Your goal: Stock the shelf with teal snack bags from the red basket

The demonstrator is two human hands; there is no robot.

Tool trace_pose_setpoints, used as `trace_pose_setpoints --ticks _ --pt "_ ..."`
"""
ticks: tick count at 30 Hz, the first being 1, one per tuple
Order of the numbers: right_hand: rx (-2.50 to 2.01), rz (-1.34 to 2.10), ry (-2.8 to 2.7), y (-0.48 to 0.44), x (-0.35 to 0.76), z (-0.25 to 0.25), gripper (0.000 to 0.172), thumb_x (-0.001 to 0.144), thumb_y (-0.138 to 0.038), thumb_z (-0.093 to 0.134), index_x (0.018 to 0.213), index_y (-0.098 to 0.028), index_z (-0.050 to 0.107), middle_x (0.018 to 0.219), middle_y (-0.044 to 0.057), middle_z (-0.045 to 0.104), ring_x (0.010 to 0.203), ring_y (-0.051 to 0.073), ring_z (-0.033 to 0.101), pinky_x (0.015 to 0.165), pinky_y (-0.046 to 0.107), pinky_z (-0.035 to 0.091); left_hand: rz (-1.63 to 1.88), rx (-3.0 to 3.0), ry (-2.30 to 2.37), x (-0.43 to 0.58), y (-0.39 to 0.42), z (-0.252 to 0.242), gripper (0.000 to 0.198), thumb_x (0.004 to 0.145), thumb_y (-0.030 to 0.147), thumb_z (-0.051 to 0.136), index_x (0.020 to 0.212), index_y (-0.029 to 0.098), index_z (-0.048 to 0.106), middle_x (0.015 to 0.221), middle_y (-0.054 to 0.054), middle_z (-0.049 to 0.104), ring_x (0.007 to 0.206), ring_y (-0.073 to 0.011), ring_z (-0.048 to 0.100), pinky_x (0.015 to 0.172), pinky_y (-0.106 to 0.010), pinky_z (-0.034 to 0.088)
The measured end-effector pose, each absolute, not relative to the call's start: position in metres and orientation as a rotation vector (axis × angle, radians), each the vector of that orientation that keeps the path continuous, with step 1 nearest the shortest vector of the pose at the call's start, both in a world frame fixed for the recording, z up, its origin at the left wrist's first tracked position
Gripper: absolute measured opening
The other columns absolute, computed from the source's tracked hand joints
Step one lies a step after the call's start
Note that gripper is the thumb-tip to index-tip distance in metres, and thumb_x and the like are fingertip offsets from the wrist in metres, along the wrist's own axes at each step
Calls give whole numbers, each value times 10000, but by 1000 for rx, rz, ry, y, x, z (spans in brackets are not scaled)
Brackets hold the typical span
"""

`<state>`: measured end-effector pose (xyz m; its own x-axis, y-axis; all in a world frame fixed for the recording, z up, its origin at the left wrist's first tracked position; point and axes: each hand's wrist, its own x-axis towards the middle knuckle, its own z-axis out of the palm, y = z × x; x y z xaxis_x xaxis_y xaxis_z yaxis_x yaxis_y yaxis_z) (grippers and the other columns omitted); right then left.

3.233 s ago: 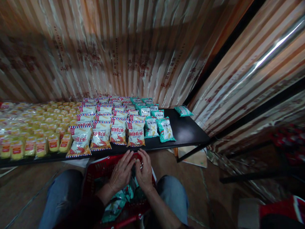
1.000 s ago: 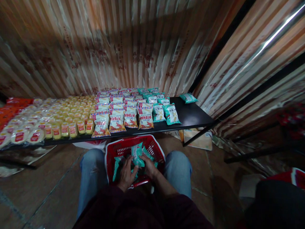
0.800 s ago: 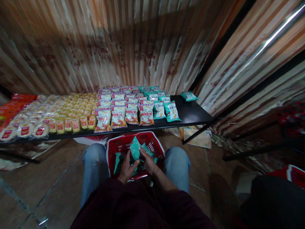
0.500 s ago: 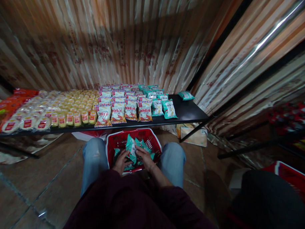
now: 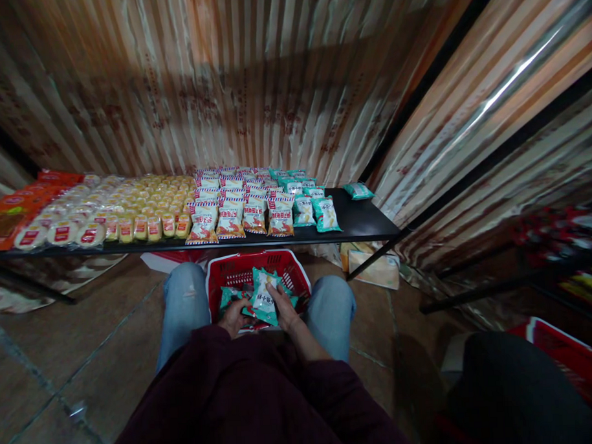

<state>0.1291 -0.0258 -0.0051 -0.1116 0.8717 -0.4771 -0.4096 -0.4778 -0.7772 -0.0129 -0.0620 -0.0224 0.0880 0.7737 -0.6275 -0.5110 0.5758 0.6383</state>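
A teal-and-white snack bag is held upright over the red basket between my knees, its printed front toward me. My right hand grips its right side, thumb across the front. At its lower left edge, my left hand is closed with the fingertips on the bag; part of those fingers is hidden. More teal snack bags lie in the basket under and around my hands.
Ahead stands a low black shelf bearing rows of orange-and-white snack bags, teal bags, wrapped cakes and orange packs. One teal bag lies apart. Another red basket stands at right.
The snack bag has turned in my hands so that its front shows more fully, and it sits slightly lower and further right. My right thumb now lies over its front.
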Motion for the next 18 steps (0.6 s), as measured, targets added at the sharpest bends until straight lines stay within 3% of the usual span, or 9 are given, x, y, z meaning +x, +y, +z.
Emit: trace_pose_setpoints --ticks 3,9,13,18 --pt "-1219 1705 -522 -24 133 -8 444 589 -425 798 926 -248 571 852 20 726 838 223 684 689 330 545 989 298 1117 -15 -60 -21 247 712 331 662 844 126 625 717 -80 697 604 -174 646 572 -271 512" --pt "-1273 1654 -427 -20 137 -19 331 630 -399 780 867 -243 609 827 9 729 829 186 671 681 283 534 1059 321 1073 -17 -61 -10 466 724 479 709 1062 178 597 994 -102 707 869 -191 677 770 -294 522" --pt "-1279 1692 -409 -21 133 -23 299 635 -374 784 861 -252 631 817 1 725 842 175 667 722 290 539 1033 325 1090 -10 -65 -9 488 664 347 793 1073 180 585 976 -93 708 790 -193 690 714 -301 536" --pt "-1291 1715 -419 -17 135 -24 275 686 -439 726 871 -258 635 862 1 721 801 174 670 746 329 556 1136 306 1174 -15 -59 -14 393 726 267 715 1079 199 556 888 -24 701 632 -122 659 572 -213 502"
